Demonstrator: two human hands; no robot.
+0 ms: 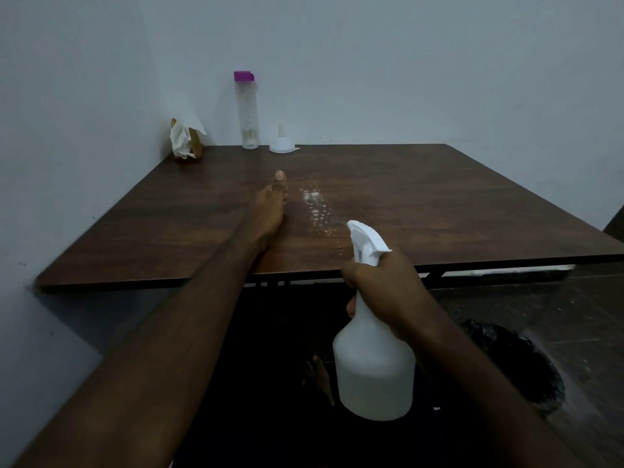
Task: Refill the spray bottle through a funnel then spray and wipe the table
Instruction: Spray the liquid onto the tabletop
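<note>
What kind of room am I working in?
Likely a plain home room corner: a wooden table against bare walls, a dark bin on the floor beside it.

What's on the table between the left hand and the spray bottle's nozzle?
Head view: a trail of white spray droplets wets the table between the left hand and the spray bottle; nothing else.

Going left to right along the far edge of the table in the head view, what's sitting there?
Tissue → purple-capped bottle → funnel.
</note>
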